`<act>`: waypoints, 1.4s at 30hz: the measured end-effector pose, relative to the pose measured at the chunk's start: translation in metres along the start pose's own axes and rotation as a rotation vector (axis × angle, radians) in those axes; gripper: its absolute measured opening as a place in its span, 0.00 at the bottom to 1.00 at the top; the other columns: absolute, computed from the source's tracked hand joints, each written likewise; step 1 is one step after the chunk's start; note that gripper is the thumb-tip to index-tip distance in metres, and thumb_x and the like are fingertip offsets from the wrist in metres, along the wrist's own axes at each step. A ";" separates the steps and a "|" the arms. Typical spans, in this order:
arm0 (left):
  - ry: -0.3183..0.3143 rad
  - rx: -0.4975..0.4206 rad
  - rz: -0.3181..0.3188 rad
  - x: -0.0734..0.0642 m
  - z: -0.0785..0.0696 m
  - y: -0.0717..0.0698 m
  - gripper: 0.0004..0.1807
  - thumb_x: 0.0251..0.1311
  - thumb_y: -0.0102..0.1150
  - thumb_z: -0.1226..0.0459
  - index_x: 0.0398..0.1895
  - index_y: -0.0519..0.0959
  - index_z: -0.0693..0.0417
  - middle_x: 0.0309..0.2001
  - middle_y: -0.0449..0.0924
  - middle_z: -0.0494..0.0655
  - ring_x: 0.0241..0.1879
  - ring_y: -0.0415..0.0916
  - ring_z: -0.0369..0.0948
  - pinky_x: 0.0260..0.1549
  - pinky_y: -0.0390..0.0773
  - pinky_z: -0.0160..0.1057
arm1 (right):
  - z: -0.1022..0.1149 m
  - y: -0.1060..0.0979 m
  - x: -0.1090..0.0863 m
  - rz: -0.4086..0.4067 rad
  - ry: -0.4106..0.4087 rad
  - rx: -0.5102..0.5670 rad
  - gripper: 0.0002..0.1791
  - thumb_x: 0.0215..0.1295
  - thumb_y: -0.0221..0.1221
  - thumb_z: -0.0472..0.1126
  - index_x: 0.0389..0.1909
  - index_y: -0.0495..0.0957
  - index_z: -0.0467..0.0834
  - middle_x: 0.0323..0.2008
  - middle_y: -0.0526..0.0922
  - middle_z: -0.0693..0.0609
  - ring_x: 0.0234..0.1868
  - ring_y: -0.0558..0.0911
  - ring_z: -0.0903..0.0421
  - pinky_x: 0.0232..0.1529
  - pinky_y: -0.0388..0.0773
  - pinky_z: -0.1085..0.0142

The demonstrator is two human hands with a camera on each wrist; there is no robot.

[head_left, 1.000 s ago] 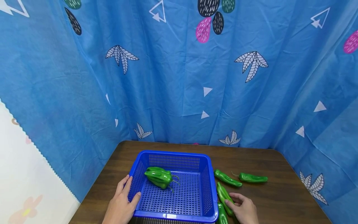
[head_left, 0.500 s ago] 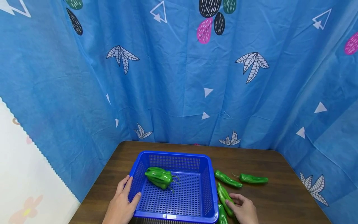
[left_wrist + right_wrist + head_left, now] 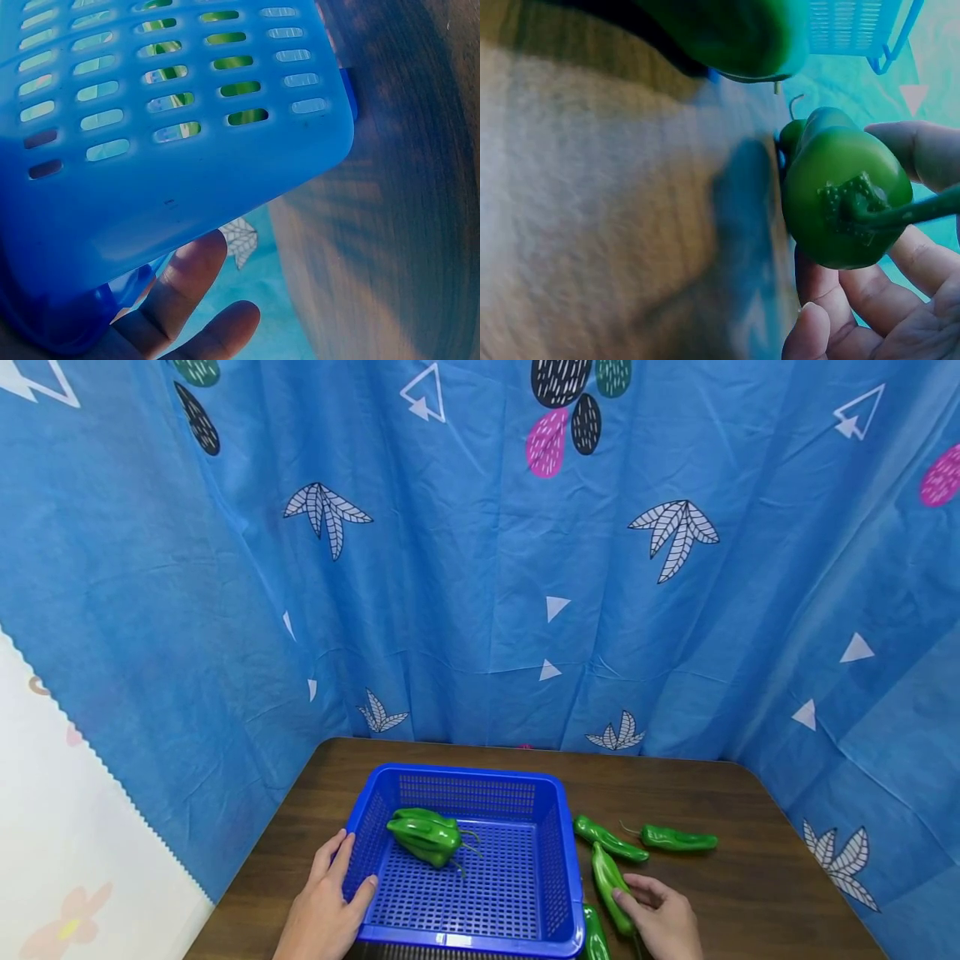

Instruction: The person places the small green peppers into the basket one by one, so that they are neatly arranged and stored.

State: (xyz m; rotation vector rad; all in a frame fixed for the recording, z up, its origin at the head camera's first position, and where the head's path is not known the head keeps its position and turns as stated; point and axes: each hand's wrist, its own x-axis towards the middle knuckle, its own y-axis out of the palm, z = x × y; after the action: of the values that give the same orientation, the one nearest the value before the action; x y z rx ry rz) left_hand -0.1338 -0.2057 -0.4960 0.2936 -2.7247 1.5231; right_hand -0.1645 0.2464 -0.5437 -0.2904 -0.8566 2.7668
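In the head view my left hand (image 3: 321, 902) grips the left rim of a blue plastic basket (image 3: 468, 937), thumb over the edge. The left wrist view shows its fingers (image 3: 191, 274) against the rim below the slotted wall. Several long green peppers (image 3: 426, 837) lie together inside, at the left. Right of the basket, my right hand (image 3: 660, 914) pinches a green chili pepper (image 3: 609, 878) between thumb and fingers. Its stem end (image 3: 862, 202) faces the right wrist camera. Whether it is clear of the table I cannot tell.
Another green pepper (image 3: 595, 933) lies against the basket's right side, near the front. Two more, a nearer pepper (image 3: 609, 840) and a farther pepper (image 3: 678, 838), lie behind my right hand. A blue patterned curtain (image 3: 487, 568) hangs behind the brown wooden table (image 3: 660, 785).
The right hand has moved slightly right with the pepper, which now stands a little away from the basket and the pepper beside it. My left hand and the basket have stayed put.
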 end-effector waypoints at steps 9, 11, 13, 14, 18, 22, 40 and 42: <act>0.016 0.002 -0.024 0.000 0.001 0.001 0.41 0.67 0.57 0.49 0.77 0.58 0.58 0.77 0.54 0.51 0.60 0.76 0.62 0.52 0.77 0.63 | 0.012 -0.015 -0.001 0.022 0.033 0.032 0.36 0.59 0.67 0.63 0.60 0.79 0.40 0.53 0.85 0.38 0.49 0.85 0.45 0.47 0.83 0.57; 0.018 0.004 -0.023 0.000 0.001 0.001 0.41 0.67 0.57 0.49 0.77 0.58 0.58 0.77 0.54 0.52 0.60 0.76 0.62 0.52 0.77 0.63 | 0.013 -0.017 -0.001 0.016 0.020 0.034 0.37 0.59 0.67 0.63 0.59 0.79 0.41 0.53 0.85 0.38 0.49 0.85 0.44 0.47 0.83 0.57; 0.018 0.004 -0.022 0.000 0.001 0.001 0.41 0.67 0.57 0.49 0.78 0.58 0.58 0.77 0.54 0.52 0.61 0.76 0.63 0.53 0.76 0.63 | 0.015 -0.018 -0.001 0.003 0.001 0.024 0.36 0.58 0.67 0.63 0.59 0.80 0.41 0.53 0.85 0.39 0.49 0.86 0.45 0.45 0.83 0.58; 0.018 0.003 -0.022 0.000 0.001 0.001 0.41 0.67 0.57 0.49 0.78 0.58 0.58 0.77 0.54 0.52 0.61 0.75 0.63 0.54 0.76 0.63 | 0.016 -0.018 -0.001 -0.004 -0.009 0.016 0.36 0.58 0.67 0.63 0.58 0.81 0.42 0.53 0.86 0.40 0.48 0.86 0.46 0.44 0.83 0.59; 0.021 0.002 -0.024 -0.001 0.001 0.001 0.41 0.67 0.57 0.49 0.78 0.58 0.58 0.77 0.54 0.51 0.60 0.76 0.62 0.54 0.76 0.64 | 0.022 -0.020 -0.002 -0.034 -0.040 -0.019 0.34 0.58 0.67 0.64 0.57 0.82 0.44 0.52 0.86 0.42 0.48 0.86 0.49 0.43 0.83 0.60; 0.023 0.001 -0.027 -0.001 0.002 0.001 0.41 0.67 0.57 0.50 0.78 0.58 0.58 0.77 0.54 0.51 0.60 0.76 0.62 0.54 0.76 0.63 | 0.030 -0.023 0.000 -0.040 -0.045 -0.046 0.35 0.57 0.66 0.66 0.57 0.82 0.45 0.54 0.86 0.42 0.49 0.86 0.48 0.44 0.83 0.57; 0.018 0.003 -0.011 -0.001 0.002 0.001 0.41 0.67 0.57 0.49 0.78 0.57 0.58 0.77 0.53 0.51 0.60 0.77 0.61 0.54 0.76 0.63 | 0.067 -0.021 0.003 -0.057 -0.113 -0.064 0.31 0.60 0.65 0.65 0.58 0.82 0.51 0.57 0.85 0.44 0.49 0.86 0.51 0.41 0.82 0.62; 0.020 0.001 -0.014 -0.001 0.001 0.001 0.41 0.67 0.57 0.49 0.78 0.58 0.58 0.77 0.53 0.51 0.60 0.77 0.61 0.54 0.76 0.63 | 0.071 -0.021 0.003 -0.060 -0.117 -0.065 0.30 0.60 0.65 0.65 0.58 0.82 0.51 0.57 0.85 0.44 0.49 0.86 0.51 0.41 0.82 0.62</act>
State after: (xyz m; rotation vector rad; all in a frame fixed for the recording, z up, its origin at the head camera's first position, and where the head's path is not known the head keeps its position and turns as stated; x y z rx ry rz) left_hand -0.1326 -0.2063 -0.4974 0.2950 -2.7015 1.5161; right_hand -0.1819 0.2268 -0.4742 -0.1127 -0.9685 2.7263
